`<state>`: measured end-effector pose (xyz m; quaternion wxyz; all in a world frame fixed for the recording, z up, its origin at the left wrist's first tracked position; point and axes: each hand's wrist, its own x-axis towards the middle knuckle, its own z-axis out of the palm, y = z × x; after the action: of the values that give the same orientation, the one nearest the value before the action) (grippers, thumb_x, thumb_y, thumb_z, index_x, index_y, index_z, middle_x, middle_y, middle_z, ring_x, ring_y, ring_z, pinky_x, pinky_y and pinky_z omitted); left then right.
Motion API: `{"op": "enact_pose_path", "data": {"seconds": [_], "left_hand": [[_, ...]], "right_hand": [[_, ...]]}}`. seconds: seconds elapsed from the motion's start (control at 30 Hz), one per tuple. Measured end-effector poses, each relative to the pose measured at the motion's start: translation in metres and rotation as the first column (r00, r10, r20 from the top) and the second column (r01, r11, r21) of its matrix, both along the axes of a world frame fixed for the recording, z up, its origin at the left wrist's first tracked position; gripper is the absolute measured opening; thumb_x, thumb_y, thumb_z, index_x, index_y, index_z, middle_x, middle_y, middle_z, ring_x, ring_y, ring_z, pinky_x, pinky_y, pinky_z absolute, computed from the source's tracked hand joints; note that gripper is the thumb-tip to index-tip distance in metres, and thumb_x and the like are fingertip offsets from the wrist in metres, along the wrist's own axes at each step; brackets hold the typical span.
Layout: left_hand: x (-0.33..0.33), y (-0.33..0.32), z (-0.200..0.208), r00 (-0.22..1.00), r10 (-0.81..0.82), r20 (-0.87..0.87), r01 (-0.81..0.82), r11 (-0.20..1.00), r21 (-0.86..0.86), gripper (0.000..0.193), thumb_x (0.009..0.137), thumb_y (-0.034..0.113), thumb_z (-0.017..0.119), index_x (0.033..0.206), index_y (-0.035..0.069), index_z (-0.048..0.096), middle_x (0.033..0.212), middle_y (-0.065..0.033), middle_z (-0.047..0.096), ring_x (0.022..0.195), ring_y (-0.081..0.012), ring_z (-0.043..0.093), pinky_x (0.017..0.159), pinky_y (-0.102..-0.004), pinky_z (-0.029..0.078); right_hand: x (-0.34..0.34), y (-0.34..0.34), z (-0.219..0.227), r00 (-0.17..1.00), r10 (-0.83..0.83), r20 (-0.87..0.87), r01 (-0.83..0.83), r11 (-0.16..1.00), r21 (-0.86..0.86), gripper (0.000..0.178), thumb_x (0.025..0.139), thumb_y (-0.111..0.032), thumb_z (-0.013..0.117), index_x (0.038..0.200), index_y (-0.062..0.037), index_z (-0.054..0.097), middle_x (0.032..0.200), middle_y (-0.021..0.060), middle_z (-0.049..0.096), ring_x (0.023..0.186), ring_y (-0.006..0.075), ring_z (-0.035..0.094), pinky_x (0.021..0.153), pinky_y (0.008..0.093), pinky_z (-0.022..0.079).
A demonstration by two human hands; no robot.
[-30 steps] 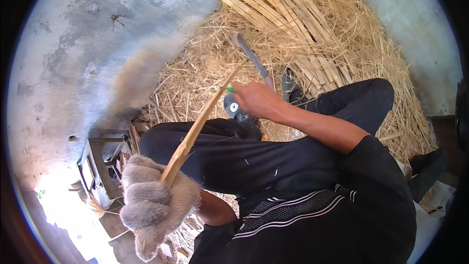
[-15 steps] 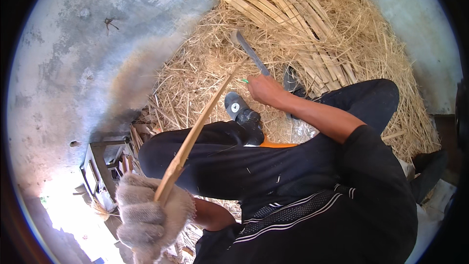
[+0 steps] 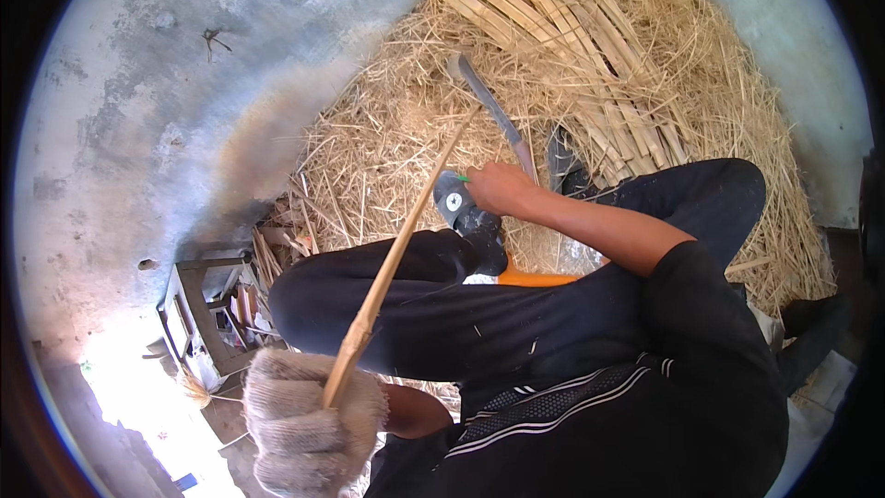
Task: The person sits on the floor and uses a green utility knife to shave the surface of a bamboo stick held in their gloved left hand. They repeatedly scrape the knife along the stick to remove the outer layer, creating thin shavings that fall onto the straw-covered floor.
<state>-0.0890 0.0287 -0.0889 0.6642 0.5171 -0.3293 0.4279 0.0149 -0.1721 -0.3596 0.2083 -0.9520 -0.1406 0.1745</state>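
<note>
My left hand point(image 3: 313, 424), in a greyish knitted glove, is closed round the lower end of a long split bamboo strip point(image 3: 380, 286). The strip slants up and away, its thin tip reaching beyond my right hand. Bare and closed, my right hand point(image 3: 501, 190) is above my shoe. A small green bit point(image 3: 464, 179) shows at its fingers; what it belongs to is hidden. Just past this hand lies a long-bladed knife point(image 3: 490, 103) on the straw, its brownish handle pointing back toward me.
Several flat bamboo strips point(image 3: 553, 28) lie in a pile at the far right on loose straw and shavings point(image 3: 378, 129). A grey wall point(image 3: 120, 157) stands at left, a small wooden stool point(image 3: 198, 314) below it. My grey shoe point(image 3: 452, 198) and something orange point(image 3: 535, 278) are near my legs.
The whole view has shifted slightly. My gloved left hand is a little farther right and lower, and the bamboo strip looks narrower, as if turned. Both hands stay closed.
</note>
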Motion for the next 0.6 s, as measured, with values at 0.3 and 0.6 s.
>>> {"op": "enact_pose_path", "data": {"seconds": [0.3, 0.6], "left_hand": [[0.006, -0.007, 0.003, 0.988, 0.152, -0.011, -0.152, 0.985, -0.079, 0.052, 0.085, 0.063, 0.053, 0.055, 0.023, 0.039, 0.045, 0.0079, 0.03, 0.048, -0.0081, 0.022, 0.055, -0.0284, 0.022], [0.011, -0.007, 0.003, 0.991, 0.129, -0.016, -0.13, 0.991, -0.018, 0.044, 0.089, 0.048, 0.053, 0.056, 0.023, 0.038, 0.045, 0.0087, 0.031, 0.045, -0.0067, 0.028, 0.054, -0.0248, 0.025]], "right_hand": [[-0.01, -0.044, -0.065, 0.869, -0.173, -0.464, 0.133, 0.984, -0.118, 0.029, 0.084, -0.019, 0.057, 0.093, 0.0058, 0.068, 0.089, 0.0227, 0.069, 0.083, 0.0362, 0.07, 0.072, 0.0443, 0.056], [-0.023, -0.079, -0.15, 0.923, -0.097, -0.373, 0.023, 0.98, -0.198, 0.037, 0.089, -0.03, 0.055, 0.099, 0.0039, 0.067, 0.087, 0.0231, 0.069, 0.084, 0.0362, 0.069, 0.075, 0.0436, 0.055]]}}
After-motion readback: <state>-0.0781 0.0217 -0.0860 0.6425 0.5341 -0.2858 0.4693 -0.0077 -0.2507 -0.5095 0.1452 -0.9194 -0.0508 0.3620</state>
